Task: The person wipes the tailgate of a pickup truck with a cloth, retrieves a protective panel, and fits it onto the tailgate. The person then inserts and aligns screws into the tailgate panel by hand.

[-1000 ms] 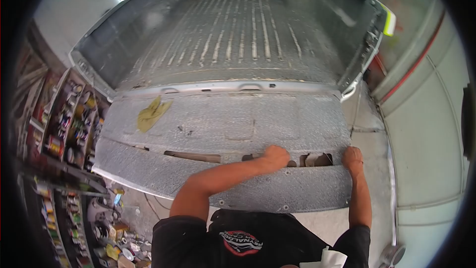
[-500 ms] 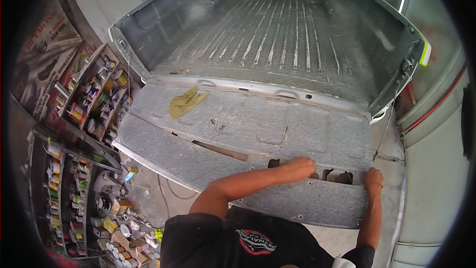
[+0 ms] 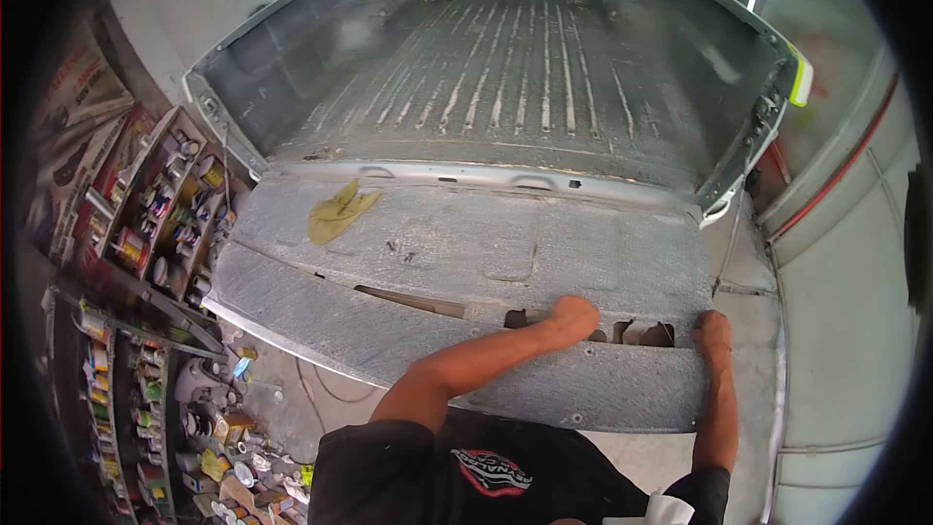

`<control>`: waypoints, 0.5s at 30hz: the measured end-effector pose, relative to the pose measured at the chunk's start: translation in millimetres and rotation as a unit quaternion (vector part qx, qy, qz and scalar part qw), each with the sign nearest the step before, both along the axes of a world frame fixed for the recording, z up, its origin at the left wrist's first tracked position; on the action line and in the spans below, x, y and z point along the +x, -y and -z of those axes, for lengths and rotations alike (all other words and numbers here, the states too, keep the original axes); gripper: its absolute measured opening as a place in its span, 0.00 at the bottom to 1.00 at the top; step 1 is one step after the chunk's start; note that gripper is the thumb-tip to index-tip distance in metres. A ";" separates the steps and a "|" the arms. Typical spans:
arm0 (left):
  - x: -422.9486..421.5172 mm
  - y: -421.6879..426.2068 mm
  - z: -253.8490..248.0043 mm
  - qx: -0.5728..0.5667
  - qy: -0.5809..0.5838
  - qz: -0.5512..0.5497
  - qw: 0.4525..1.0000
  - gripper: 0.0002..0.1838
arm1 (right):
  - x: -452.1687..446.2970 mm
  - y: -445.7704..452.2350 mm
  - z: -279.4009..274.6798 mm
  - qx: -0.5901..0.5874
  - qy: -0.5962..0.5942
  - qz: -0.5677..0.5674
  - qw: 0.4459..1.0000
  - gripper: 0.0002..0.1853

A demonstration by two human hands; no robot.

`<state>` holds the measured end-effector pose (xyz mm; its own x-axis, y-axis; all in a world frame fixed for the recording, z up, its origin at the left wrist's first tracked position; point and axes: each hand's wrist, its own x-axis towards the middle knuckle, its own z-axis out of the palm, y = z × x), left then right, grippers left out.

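A lowered grey tailgate (image 3: 408, 233) with a scuffed, streaked surface lies in front of me. My left hand (image 3: 573, 319) is closed in a fist over the row of cutouts in its panel; whatever the fingers hold, if anything, is hidden. Just right of that fist is an open cutout (image 3: 649, 332) with dark edges. My right hand (image 3: 712, 331) is also closed, at the tailgate's right edge, and its fingertips are out of sight. A crumpled yellow-green cloth (image 3: 340, 212) rests on the far left part of the tailgate.
Beyond the tailgate is the ribbed truck bed (image 3: 496, 78). Shelves of cans (image 3: 121, 379) and a wooden rack (image 3: 155, 204) stand at left. Boxes and cans (image 3: 238, 472) litter the floor below. A pale wall panel (image 3: 846, 331) runs along the right.
My view has shifted slightly, so the truck bed and tailgate appear farther left. Both hands stay closed at about the same spots on the tailgate.
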<state>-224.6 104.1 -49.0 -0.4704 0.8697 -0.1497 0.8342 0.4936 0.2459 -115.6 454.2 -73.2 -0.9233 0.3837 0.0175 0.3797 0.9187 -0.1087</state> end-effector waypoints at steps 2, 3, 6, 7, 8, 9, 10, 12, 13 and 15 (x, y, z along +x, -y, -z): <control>3.1 -10.0 7.8 -0.030 0.020 -0.113 0.993 0.11 | 1.2 27.1 -34.9 -0.031 -0.016 0.004 0.999 0.07; 3.1 -12.9 8.7 -0.026 0.026 -0.100 0.994 0.11 | 2.1 30.5 -44.5 -0.026 -0.011 0.017 0.999 0.07; -1.5 -6.6 -2.1 -0.008 0.142 -0.233 0.962 0.12 | 5.5 31.4 -62.7 -0.069 -0.031 0.038 0.996 0.10; 2.3 -1.0 -18.2 0.002 0.101 -0.180 0.978 0.11 | 5.1 30.9 -65.1 -0.087 -0.047 0.032 0.995 0.10; 4.7 1.8 -26.1 0.012 0.061 -0.129 0.990 0.11 | 5.4 31.6 -65.8 -0.105 -0.061 0.023 0.992 0.09; 7.6 3.1 -24.0 0.011 0.061 -0.127 0.990 0.11 | 7.4 34.8 -66.0 -0.106 -0.060 0.025 0.992 0.09; 13.0 5.7 -20.1 0.096 0.041 -0.089 0.991 0.11 | 9.3 38.5 -67.0 -0.121 -0.068 0.024 0.990 0.09; 11.4 13.5 -13.4 0.173 0.013 -0.064 0.983 0.10 | 6.6 46.3 -68.3 -0.144 -0.078 0.008 0.986 0.10; 7.4 15.5 -6.0 0.153 0.008 -0.023 0.988 0.09 | 6.0 50.0 -67.9 -0.160 -0.077 0.015 0.984 0.10; -1.0 18.6 9.2 0.126 0.001 0.001 0.992 0.08 | 0.6 55.6 -60.3 -0.183 -0.074 0.004 0.980 0.11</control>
